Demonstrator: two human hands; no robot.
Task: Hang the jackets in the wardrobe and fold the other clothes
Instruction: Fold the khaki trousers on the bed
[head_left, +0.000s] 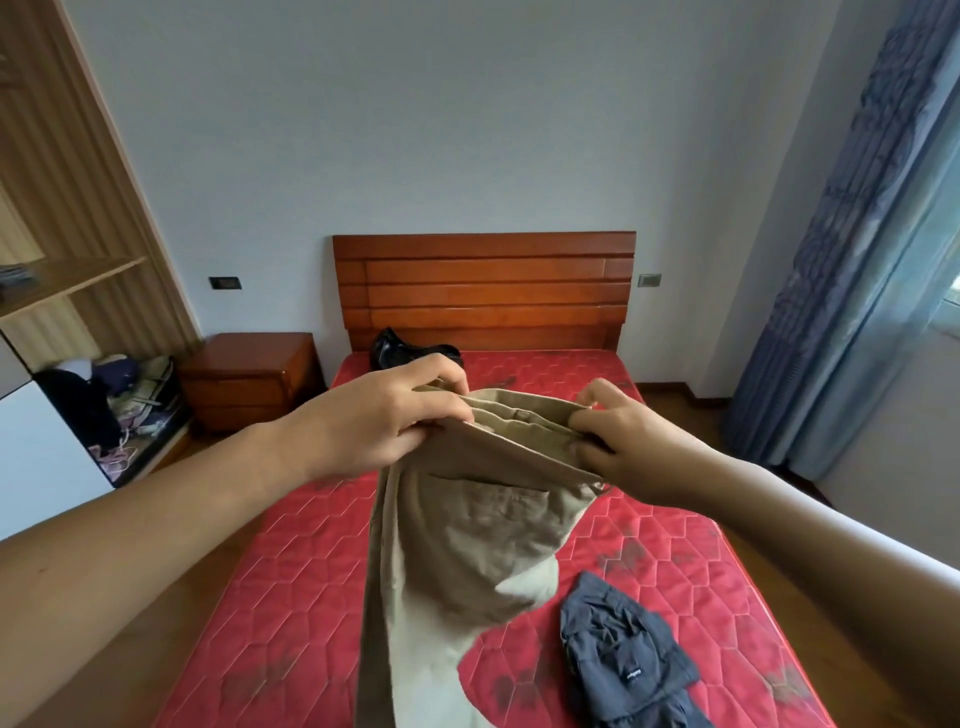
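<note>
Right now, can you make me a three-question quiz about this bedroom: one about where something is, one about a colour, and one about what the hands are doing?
1. Where is the dark grey garment?
A) on the mattress
B) on the nightstand
C) on the wardrobe shelf

2. What colour is the mattress?
A) blue
B) red
C) green

3. How are the khaki trousers held?
A) folded flat, untouched
B) by one hand
C) by both hands at the waistband

Answers:
1 A, it lies crumpled on the mattress's near right part.
2 B, its quilted cover is red.
3 C, the left hand and right hand each grip the waistband, legs hanging down.
</note>
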